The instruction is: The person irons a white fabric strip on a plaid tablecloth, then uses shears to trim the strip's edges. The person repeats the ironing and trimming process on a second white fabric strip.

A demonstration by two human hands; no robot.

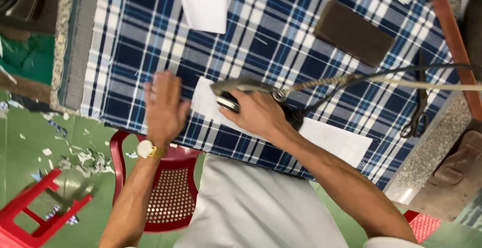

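Observation:
My right hand [256,113] grips the handle of a metal flat iron [240,88], which rests on a white fabric strip [331,140] lying over the blue plaid cloth [150,32]. A braided cord [321,82] runs from the iron off to the right. My left hand [163,108], wearing a gold wristwatch, lies flat with fingers spread on the plaid cloth just left of the strip's end.
Another white fabric piece [205,2] lies at the far edge of the cloth. A brown rectangular block [353,33] and dark scissors [417,112] sit to the right. A red plastic chair [170,187] and a red stool [35,213] stand on the green, scrap-strewn floor.

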